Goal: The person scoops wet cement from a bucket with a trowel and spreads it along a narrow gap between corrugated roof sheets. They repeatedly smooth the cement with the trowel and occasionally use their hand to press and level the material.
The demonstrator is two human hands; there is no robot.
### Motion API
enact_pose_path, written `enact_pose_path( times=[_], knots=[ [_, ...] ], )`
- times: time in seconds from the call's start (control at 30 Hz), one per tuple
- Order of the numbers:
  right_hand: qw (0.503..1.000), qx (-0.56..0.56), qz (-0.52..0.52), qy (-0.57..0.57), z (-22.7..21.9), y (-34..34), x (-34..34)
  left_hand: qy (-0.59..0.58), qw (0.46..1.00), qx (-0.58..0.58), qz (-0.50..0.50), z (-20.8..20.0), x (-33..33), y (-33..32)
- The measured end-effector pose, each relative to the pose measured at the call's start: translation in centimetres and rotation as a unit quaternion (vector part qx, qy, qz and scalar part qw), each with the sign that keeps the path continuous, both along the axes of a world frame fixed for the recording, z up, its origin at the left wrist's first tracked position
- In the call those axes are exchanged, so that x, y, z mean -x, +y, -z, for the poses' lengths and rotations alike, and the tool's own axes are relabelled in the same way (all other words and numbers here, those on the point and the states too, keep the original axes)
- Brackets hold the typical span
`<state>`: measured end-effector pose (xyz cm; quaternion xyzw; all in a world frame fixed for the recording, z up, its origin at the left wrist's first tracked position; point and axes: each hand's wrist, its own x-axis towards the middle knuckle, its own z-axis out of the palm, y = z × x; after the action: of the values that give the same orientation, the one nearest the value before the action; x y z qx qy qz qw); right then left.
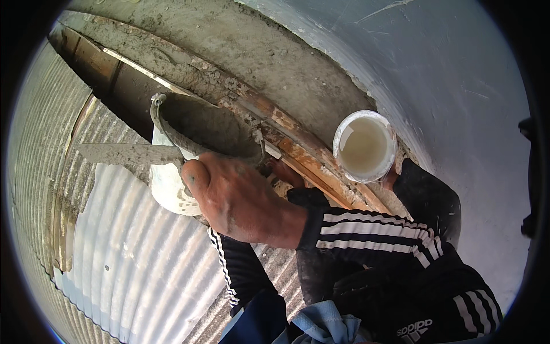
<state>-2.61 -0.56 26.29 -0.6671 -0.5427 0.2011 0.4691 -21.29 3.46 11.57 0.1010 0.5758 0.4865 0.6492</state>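
Observation:
My right hand is closed around the handle of a trowel, its long grey, mortar-smeared blade pointing left. The blade crosses in front of a white bucket that leans, its mouth facing up and right. Grey mortar coats the inside of this bucket, and its rim is crusted. My left forearm, in a dark sleeve with white stripes, reaches up toward the bucket's underside. The left hand itself is hidden behind the right hand and the bucket, so its grip does not show.
A second white bucket with cloudy liquid stands at the right, against a grey-blue wall. Wooden boards edge a rough cement ledge. Corrugated roofing sheets lie at the left, beside a dark gap. My feet are near the boards.

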Motion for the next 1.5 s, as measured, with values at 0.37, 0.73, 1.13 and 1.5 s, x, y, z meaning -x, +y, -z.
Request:
enact_pose_path(
  times=[0.37, 0.73, 1.13, 1.5],
  knots=[
    [0.998, 0.004, 0.022, 0.063, 2.5, -0.1, -2.0, 0.015, 1.0, -0.014, -0.015, 0.3, -1.4, 1.7],
    [0.995, -0.034, 0.091, 0.013, 4.7, 1.7, -6.4, 0.006, 0.998, -0.066, -0.005, 1.2, -1.3, 3.2],
    [0.996, -0.003, 0.072, -0.058, 8.7, 11.2, -14.5, 0.057, 0.982, -0.172, 0.058, -0.2, -6.7, 7.9],
    [0.991, 0.016, 0.133, 0.012, 10.9, 15.4, -17.1, 0.108, 0.976, -0.19, 0.013, 0.8, -7.7, 10.9]
  ],
)
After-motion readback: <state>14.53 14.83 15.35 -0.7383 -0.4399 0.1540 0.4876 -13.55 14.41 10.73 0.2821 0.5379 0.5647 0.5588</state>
